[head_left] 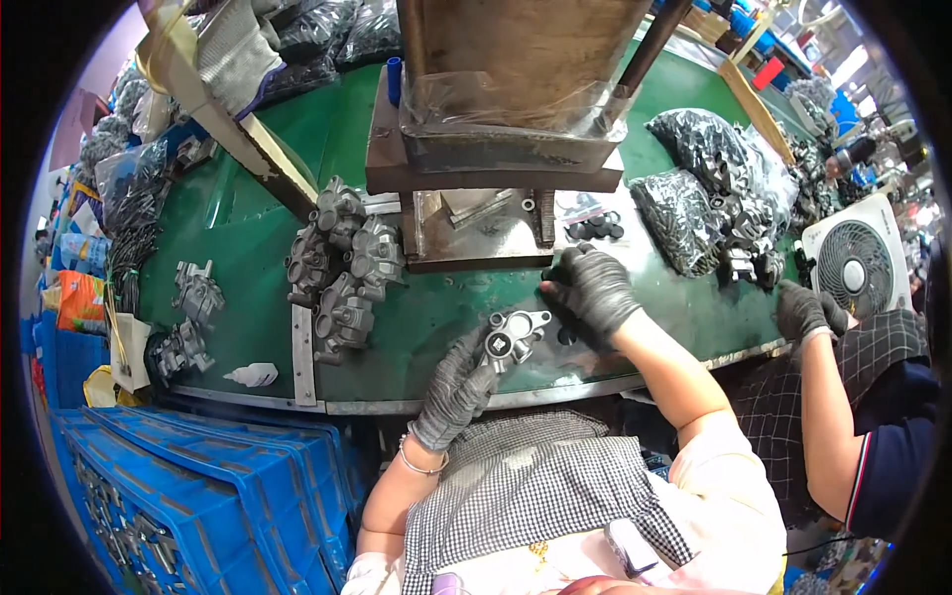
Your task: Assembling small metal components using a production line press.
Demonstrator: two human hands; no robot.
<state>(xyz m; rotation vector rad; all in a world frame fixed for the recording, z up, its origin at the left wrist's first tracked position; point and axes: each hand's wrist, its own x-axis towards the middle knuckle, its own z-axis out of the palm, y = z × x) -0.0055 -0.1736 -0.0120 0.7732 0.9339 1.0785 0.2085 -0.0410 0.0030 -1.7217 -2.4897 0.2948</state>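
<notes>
My left hand (456,392), in a dark grey glove, grips a silver cast-metal housing (521,323) near the front edge of the bench. A round black piece (498,344) sits in one opening of this housing. My right hand (598,293), gloved the same way, is to the right of the housing and apart from it. Its fingers are curled together, and whatever they hold is hidden. Just beyond it lies a small pile of black round caps (600,228). To the left, several similar metal housings (342,312) are heaped on the green bench (426,342).
A heavy press (506,154) stands ahead of my hands. Bags of dark parts (679,213) lie to the right, near a white fan (853,263) and a co-worker's gloved hand (801,309). Two more castings (198,293) rest at far left. Blue crates (198,486) stand below.
</notes>
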